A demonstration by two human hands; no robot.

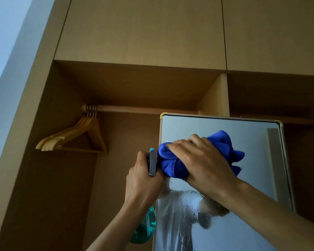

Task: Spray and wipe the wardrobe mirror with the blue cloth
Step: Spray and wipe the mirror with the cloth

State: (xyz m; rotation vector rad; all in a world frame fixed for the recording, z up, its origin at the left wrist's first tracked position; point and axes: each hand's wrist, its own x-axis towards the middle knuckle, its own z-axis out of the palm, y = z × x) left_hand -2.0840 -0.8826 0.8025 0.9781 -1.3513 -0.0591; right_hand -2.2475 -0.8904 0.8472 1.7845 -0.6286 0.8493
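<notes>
The wardrobe mirror (pixel 252 147) stands at the lower right, framed in metal with brass corners. Spray droplets run down its lower half. My right hand (pixel 201 160) presses a bunched blue cloth (pixel 170 160) against the glass near the mirror's left edge, fingers curled over the cloth. My left hand (pixel 141 178) grips a spray bottle just left of the mirror. The bottle's grey trigger head (pixel 152 163) sticks up beside the cloth, and its teal body (pixel 145 227) hangs below my wrist.
An open wooden wardrobe (pixel 134 84) surrounds the mirror, with closed upper cabinet doors. Several wooden hangers (pixel 76 138) hang at the left end of a clothes rail (pixel 143 109). A pale wall (pixel 7 51) lies at far left.
</notes>
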